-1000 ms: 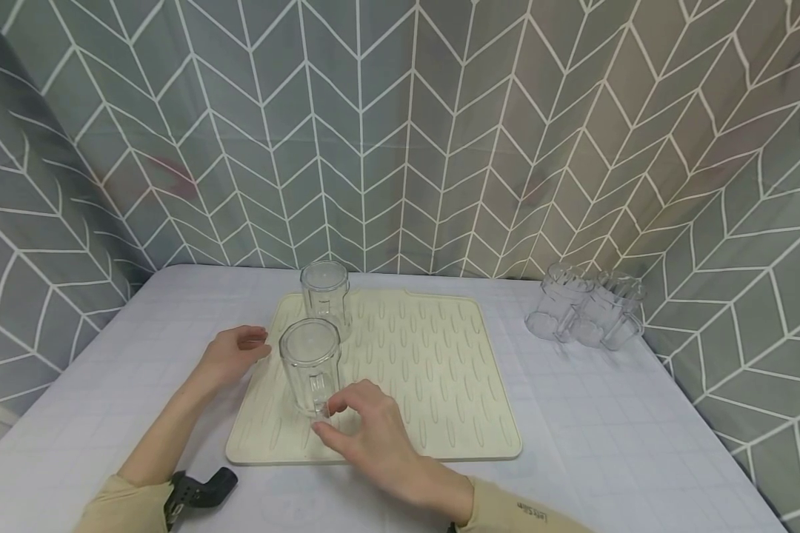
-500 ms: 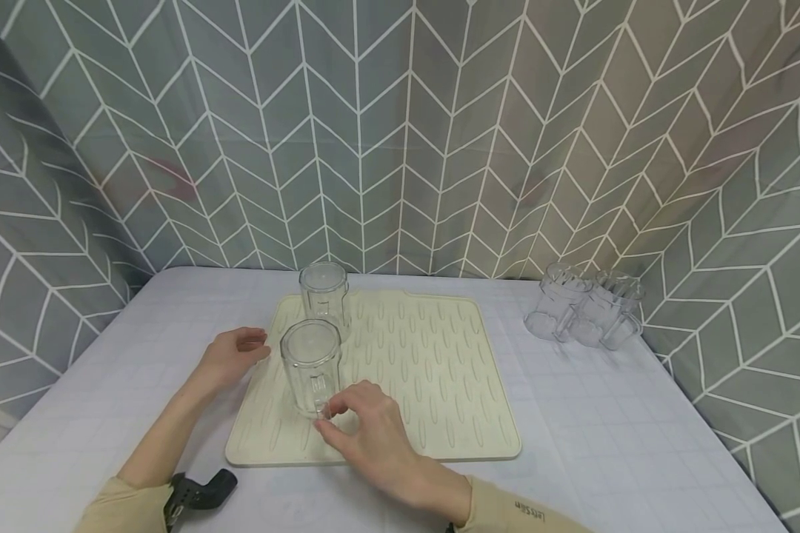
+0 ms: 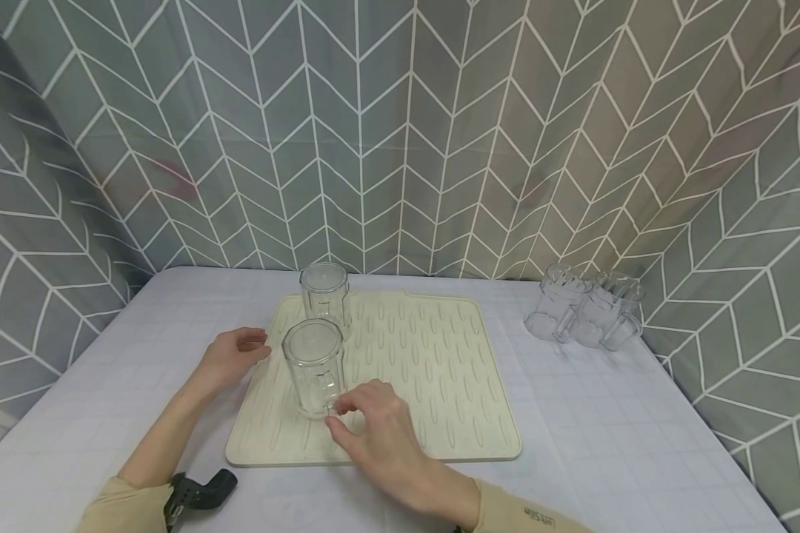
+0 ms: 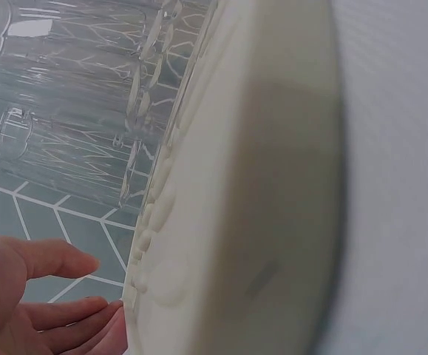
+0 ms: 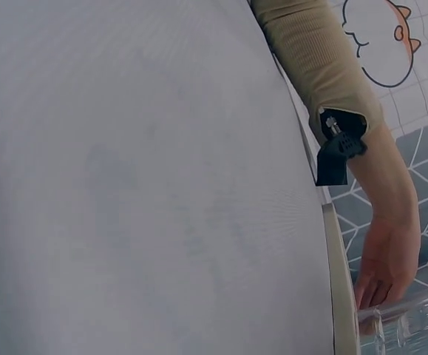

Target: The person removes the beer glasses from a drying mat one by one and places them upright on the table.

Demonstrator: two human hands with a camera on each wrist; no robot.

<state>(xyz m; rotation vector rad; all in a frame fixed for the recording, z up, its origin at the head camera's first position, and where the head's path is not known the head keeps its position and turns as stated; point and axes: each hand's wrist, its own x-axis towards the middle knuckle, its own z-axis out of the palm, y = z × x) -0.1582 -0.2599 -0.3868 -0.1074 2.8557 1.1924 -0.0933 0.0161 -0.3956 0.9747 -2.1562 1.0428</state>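
Observation:
A clear glass mug (image 3: pixel 312 363) stands upright on the front left part of a cream ribbed drying mat (image 3: pixel 433 370). My right hand (image 3: pixel 376 429) pinches its handle, low on the side facing me, between thumb and fingers. Just behind it, another glass mug (image 3: pixel 324 285) stands on the mat's back left corner. My left hand (image 3: pixel 230 357) rests at the mat's left edge, fingers loosely bent, holding nothing. In the left wrist view that hand (image 4: pixel 51 303) is apart from the mugs. The right wrist view catches only a bit of the near mug (image 5: pixel 413 325).
At the back right of the white-covered table (image 3: pixel 573 422), two more glass mugs (image 3: pixel 553 303) stand close together near the patterned curtain (image 3: pixel 400 148). The curtain borders the table at the back and sides. A black wrist mount (image 3: pixel 200 490) sticks out from my left sleeve.
The near mug has shifted slightly to the right on the mat, and my right hand has moved right along with its handle. My left hand and the other mugs stay put.

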